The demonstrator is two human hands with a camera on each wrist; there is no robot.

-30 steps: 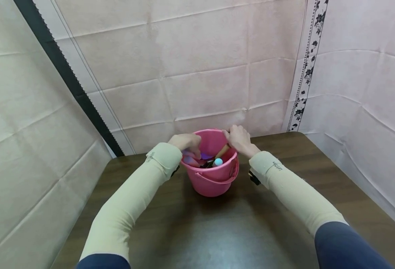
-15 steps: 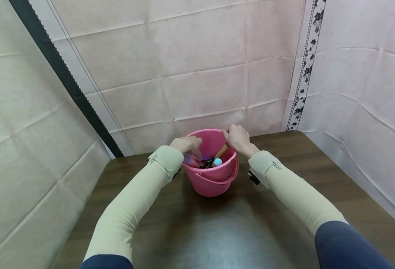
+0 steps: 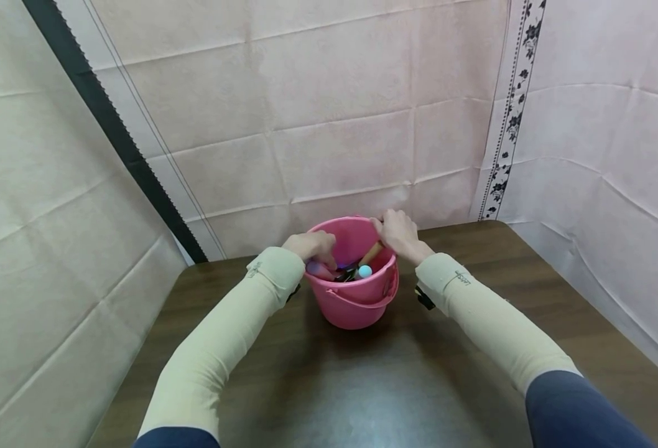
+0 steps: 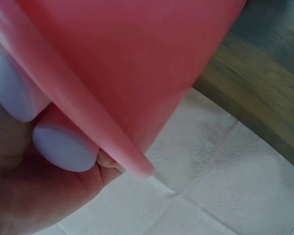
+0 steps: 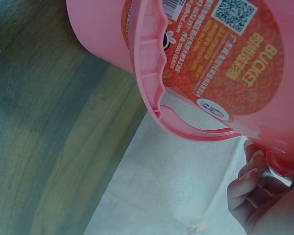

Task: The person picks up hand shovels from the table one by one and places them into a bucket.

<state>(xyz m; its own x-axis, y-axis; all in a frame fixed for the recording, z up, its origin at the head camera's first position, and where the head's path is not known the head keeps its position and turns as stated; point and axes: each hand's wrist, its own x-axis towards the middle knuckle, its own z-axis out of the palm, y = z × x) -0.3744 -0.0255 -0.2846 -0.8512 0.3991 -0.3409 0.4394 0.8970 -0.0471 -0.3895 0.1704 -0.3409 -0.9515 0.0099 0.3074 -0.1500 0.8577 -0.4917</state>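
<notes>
A pink bucket (image 3: 357, 298) stands on the table with its handle hanging at the front. My right hand (image 3: 398, 231) grips its right rim, and in the right wrist view the fingers (image 5: 247, 183) curl at the rim. Over the left rim, my left hand (image 3: 312, 244) reaches inside. In the left wrist view, two pink cylinders with lavender ends (image 4: 63, 149) lie between that hand and the rim; its fingertips are mostly hidden, so I cannot tell whether it holds them. Also inside are a wooden handle (image 3: 370, 253), a light-blue round end (image 3: 364, 271) and dark pieces (image 3: 344, 274).
The dark wooden table (image 3: 329, 386) has its back edge right behind the bucket. Pale creased cloth (image 3: 329, 124) hangs behind and on both sides. A printed label (image 5: 235, 58) covers part of the bucket's side.
Over the last second my left hand shifts slightly within the bucket, and less of the purple thing beneath its fingers shows. My right hand stays on the rim.
</notes>
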